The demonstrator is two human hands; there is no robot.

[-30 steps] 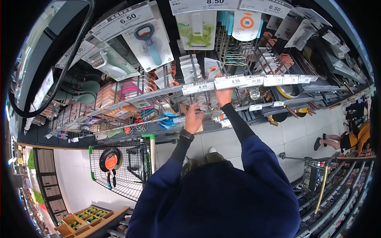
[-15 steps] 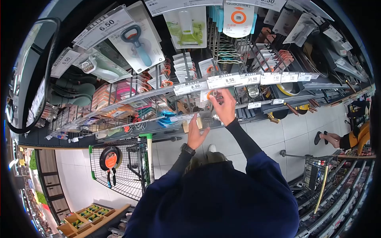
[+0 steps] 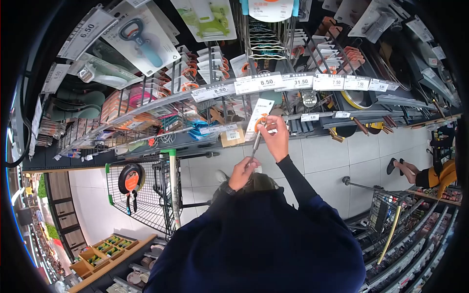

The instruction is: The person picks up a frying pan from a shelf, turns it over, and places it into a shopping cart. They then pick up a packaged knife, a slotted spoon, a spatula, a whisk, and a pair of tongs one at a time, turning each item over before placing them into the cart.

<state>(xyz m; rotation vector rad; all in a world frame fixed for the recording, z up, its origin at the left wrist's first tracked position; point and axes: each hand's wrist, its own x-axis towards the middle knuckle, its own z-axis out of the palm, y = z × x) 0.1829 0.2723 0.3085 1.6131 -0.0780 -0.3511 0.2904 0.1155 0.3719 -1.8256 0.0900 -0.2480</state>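
A slim utensil with a grey shaft (image 3: 257,140) hangs tilted between my hands, with a white and orange card (image 3: 260,111) at its upper end. My right hand (image 3: 274,136) pinches it near the orange part of the card. My left hand (image 3: 243,174) is closed around its lower end, which the fingers partly hide. Just above the card runs a shelf edge with price labels (image 3: 266,83). Left of the card, a small tan package (image 3: 232,137) hangs at the lower rail.
A shopping cart (image 3: 141,195) holding a black pan (image 3: 131,181) stands at the left. Another cart (image 3: 386,212) is at the lower right. At the far right a person (image 3: 430,173) is partly visible. Packaged utensils hang along the rack.
The carded utensil has come away from the rack toward my body. My left hand, open before, has moved down and closed on its lower end. The view has shifted slightly.
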